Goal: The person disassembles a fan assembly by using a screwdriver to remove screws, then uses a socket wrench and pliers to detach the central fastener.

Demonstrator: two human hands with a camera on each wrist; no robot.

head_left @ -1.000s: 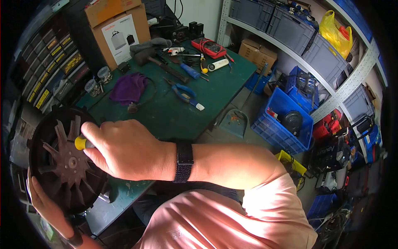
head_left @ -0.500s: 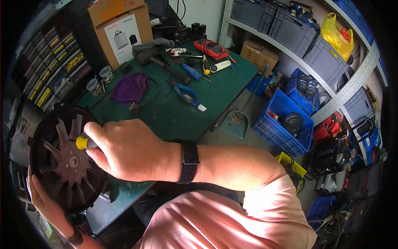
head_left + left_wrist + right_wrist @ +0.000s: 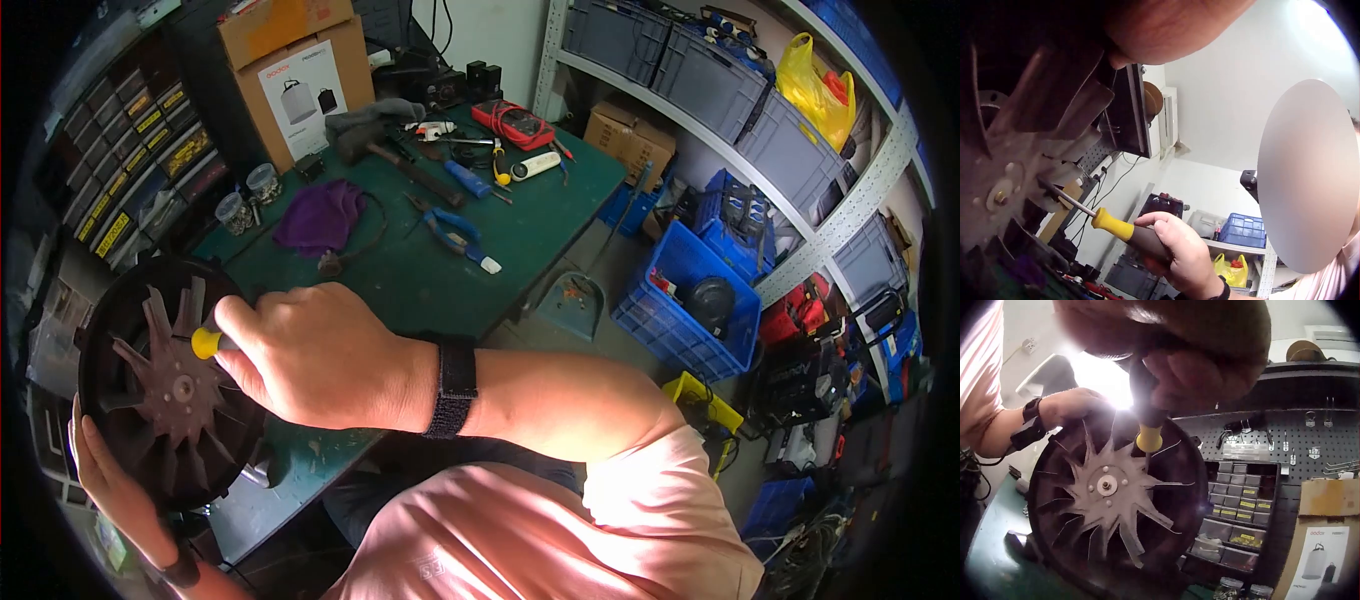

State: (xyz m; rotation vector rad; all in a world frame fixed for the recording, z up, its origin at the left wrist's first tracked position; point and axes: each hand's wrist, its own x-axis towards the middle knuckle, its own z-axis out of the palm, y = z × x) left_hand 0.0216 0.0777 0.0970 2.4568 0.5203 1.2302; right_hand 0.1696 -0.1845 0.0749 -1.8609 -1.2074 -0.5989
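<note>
My right hand (image 3: pixel 320 360) grips a screwdriver (image 3: pixel 1116 226) with a yellow and dark grey handle. Its metal shaft reaches between the blades of a bladed metal fan wheel (image 3: pixel 1105 484), close to the hub; the tip is hidden behind the blades. Around the wheel is a round black housing (image 3: pixel 98 400), standing tilted at the table's left edge. My left hand (image 3: pixel 115 490) supports that housing from its outer lower side, fingers stretched along the rim. In the right wrist view the left hand (image 3: pixel 1075 403) shows behind the housing's upper edge.
On the green table (image 3: pixel 400 290) lie pliers (image 3: pixel 450 235), a purple cloth (image 3: pixel 320 215), a hammer (image 3: pixel 410 170), a blue-handled screwdriver (image 3: pixel 470 180) and a red multimeter (image 3: pixel 515 125). Small-parts drawers (image 3: pixel 140 150) stand at left, a cardboard box (image 3: pixel 245 85) behind. Blue crates (image 3: pixel 690 310) sit on the floor.
The head view has shifted slightly, so the table and its things sit a little further right. Both hands keep their hold, and the screwdriver stays between the blades.
</note>
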